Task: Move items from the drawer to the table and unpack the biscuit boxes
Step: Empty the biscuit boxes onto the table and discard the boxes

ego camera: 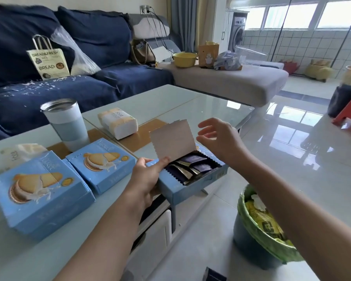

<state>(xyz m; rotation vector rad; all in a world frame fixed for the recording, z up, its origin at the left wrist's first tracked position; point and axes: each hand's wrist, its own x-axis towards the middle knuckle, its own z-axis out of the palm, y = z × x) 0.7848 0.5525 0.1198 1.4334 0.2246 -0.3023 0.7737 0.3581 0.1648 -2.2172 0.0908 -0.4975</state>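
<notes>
Head view: left hand (148,175) grips the near-left end of an open blue biscuit box (190,179), thumb curled onto the rim by the flap hinge; the box hangs over the table's (211,106) near-right edge, partly off it. Its long axis runs from lower left to upper right, far end pointing toward the grey chaise. The serrated lid flap (173,138) stands upright, plain cardboard inside facing the camera. Inside lie dark purple and gold sachets (193,165), jumbled, print unreadable. Right hand (217,138) hovers just right of the flap, fingers spread and loosely bent, touching nothing that can be seen. Two closed blue biscuit boxes sit on the table to the left — near one (39,191), farther one (101,165) — both showing a sandwich-biscuit picture; the brand script on top is too blurred to read. Behind them a white tumbler (66,122) with a pale blue sleeve, and a tissue pack (118,122) marked "Face". A second tissue pack (18,153) sits at far left, same word sideways. On the navy sofa (109,37) a paper bag (48,61) reads "BREAD&FRESH" and "BREAD". A green-lined bin (257,234) stands on the floor, below right.
</notes>
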